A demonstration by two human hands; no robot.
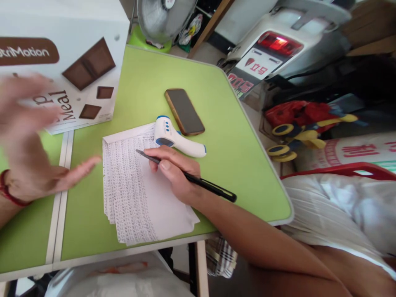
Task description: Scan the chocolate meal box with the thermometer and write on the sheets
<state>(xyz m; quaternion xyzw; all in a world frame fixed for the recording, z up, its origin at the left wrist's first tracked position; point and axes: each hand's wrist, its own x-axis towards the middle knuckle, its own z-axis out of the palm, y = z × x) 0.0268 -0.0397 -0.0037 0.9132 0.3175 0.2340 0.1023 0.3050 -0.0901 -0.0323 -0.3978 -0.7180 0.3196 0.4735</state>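
My right hand (181, 175) grips a black pen (215, 189) and rests on a stack of paper sheets (163, 210). The pen's tip points at the upper part of the top sheet, whose left half is filled with rows of small handwriting. Smeared by motion, my left hand (34, 136) is raised at the left with thumb and fingers apart, holding nothing; a red band circles its wrist. Over the sheets' upper edge lies a white and blue infrared thermometer (185, 146). Just beyond it is a phone (185, 111) with a dark screen and a brown edge.
A large white box (89, 24) printed with chocolate pieces stands behind my left hand. The green folding table (241, 173) has a pale seam at left. Beyond its edge are a fan (163, 18), a scooter (272, 49) and a yellow-and-blue toy (297, 134).
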